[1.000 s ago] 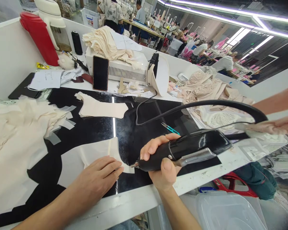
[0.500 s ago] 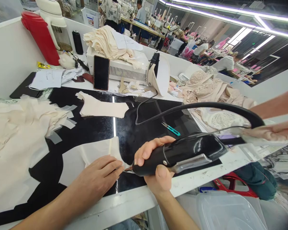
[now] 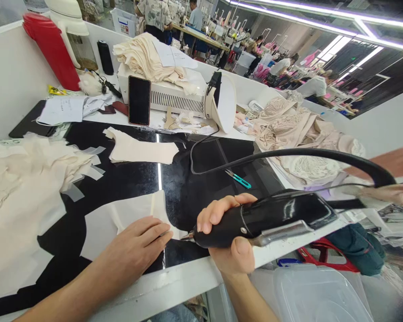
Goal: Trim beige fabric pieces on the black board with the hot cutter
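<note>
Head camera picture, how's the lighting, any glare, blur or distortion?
Head view: bright, even light; a white strip of glare runs down the glossy black tabletop, more sheen on the black handheld tool; wide-angle bending curves the ceiling lights; another person's hand at the right edge is motion-blurred.

Bright, even light comes from ceiling strip lamps (image 3: 322,27) at upper right; one throws a thin white glare line on the glossy black tabletop (image 3: 195,188). Shadows are soft. Near that tabletop things are sharp; the far right edge blurs, and the wide lens bends lines at the borders
</note>
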